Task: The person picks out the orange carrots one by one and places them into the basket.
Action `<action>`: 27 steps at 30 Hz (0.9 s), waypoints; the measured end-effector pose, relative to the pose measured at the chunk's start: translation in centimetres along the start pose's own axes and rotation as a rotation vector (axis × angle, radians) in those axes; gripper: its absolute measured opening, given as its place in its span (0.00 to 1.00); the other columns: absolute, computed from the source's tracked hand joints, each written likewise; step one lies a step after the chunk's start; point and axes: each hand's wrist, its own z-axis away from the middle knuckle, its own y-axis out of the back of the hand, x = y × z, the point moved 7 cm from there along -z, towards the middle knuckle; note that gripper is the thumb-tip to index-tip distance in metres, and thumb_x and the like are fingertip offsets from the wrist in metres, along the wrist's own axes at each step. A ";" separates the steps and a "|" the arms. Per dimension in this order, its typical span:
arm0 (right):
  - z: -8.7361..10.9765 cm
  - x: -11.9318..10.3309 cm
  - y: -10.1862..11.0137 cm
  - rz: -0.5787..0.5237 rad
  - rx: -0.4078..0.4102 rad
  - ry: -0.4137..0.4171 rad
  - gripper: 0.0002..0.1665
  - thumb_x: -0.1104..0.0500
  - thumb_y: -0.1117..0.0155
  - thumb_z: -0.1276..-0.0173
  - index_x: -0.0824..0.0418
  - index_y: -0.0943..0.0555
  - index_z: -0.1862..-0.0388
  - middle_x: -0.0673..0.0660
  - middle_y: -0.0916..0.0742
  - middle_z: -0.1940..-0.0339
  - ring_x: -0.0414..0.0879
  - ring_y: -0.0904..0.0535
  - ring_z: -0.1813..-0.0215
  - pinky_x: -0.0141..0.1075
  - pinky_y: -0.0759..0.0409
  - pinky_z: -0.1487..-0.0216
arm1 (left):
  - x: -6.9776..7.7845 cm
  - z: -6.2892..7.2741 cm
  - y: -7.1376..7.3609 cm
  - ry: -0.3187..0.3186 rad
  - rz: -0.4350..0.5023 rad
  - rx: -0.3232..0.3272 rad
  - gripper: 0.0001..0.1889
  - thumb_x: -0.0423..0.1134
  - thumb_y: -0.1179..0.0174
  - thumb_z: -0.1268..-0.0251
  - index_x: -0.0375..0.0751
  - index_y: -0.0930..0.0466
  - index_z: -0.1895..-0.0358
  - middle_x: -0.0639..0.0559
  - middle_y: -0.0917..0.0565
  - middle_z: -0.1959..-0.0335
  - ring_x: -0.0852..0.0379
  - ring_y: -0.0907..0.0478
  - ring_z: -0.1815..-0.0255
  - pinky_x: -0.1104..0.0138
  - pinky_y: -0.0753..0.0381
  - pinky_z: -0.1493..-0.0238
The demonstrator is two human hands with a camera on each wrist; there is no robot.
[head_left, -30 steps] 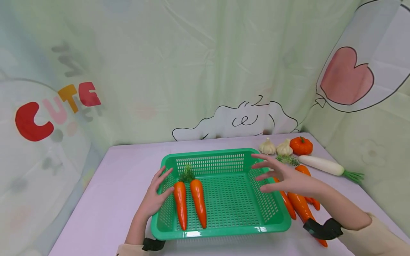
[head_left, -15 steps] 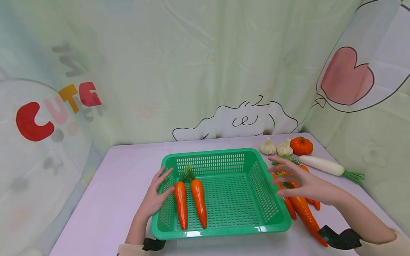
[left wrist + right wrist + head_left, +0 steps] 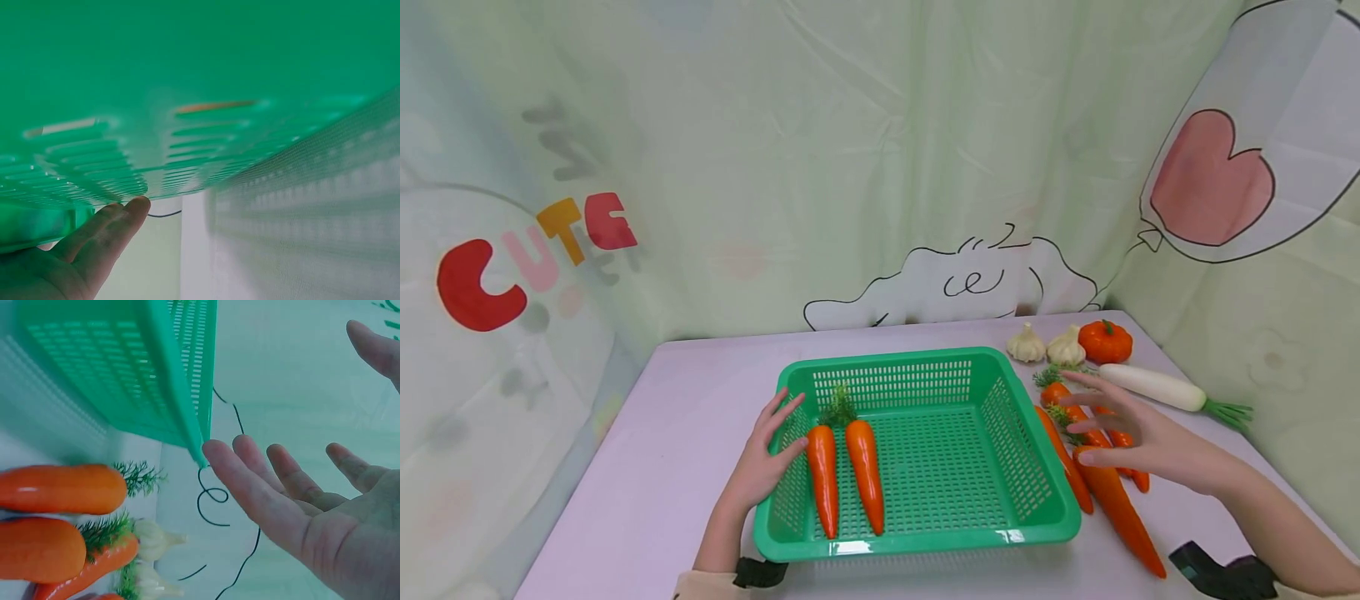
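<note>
A green plastic basket (image 3: 917, 552) sits in the middle of the table, with two carrots (image 3: 867, 475) side by side in its left half. My left hand (image 3: 762, 467) is at the basket's left side, fingers straight and spread, its thumb tip overlapping the left carrot (image 3: 824, 487) in the head view. In the left wrist view its fingertips (image 3: 139, 205) are right at the basket's slotted wall. My right hand (image 3: 1150, 437) hovers, fingers apart and holding nothing, over several loose carrots (image 3: 1122, 508) right of the basket. The right wrist view shows those carrots (image 3: 69, 487) beneath the basket's side.
Two garlic bulbs (image 3: 1026, 343) and an orange pumpkin (image 3: 1106, 342) stand at the table's back right. A white radish (image 3: 1153, 387) with green leaves lies in front of the pumpkin. A printed curtain (image 3: 850, 167) hangs behind the table (image 3: 662, 433).
My right hand has moved right, from over the basket's right rim to above the loose carrots, its fingers staying spread. The left hand, basket and carrots have stayed in place.
</note>
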 end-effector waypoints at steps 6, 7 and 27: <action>0.6 0.9 0.6 0.069 0.039 -0.020 0.46 0.65 0.40 0.38 0.54 0.53 0.27 0.63 0.31 0.43 0.34 0.25 0.51 0.43 0.21 0.62 | -2.4 -0.5 -0.2 -0.001 -0.009 -0.001 0.29 0.35 0.42 0.38 0.48 0.37 0.33 0.49 0.51 0.28 0.40 0.58 0.29 0.35 0.46 0.44; 0.7 1.1 0.7 0.082 0.049 -0.020 0.46 0.65 0.39 0.39 0.55 0.53 0.27 0.63 0.31 0.42 0.38 0.25 0.50 0.45 0.21 0.62 | -2.6 -0.6 -0.2 -0.004 -0.011 -0.002 0.29 0.35 0.42 0.38 0.49 0.37 0.33 0.50 0.51 0.28 0.41 0.58 0.29 0.35 0.47 0.44; 2.6 5.1 1.9 0.094 0.133 -0.098 0.48 0.64 0.40 0.38 0.55 0.57 0.26 0.74 0.37 0.38 0.74 0.35 0.46 0.47 0.20 0.69 | 0.7 0.2 0.0 0.009 -0.012 -0.003 0.28 0.32 0.43 0.39 0.39 0.36 0.34 0.39 0.51 0.29 0.36 0.58 0.30 0.34 0.50 0.43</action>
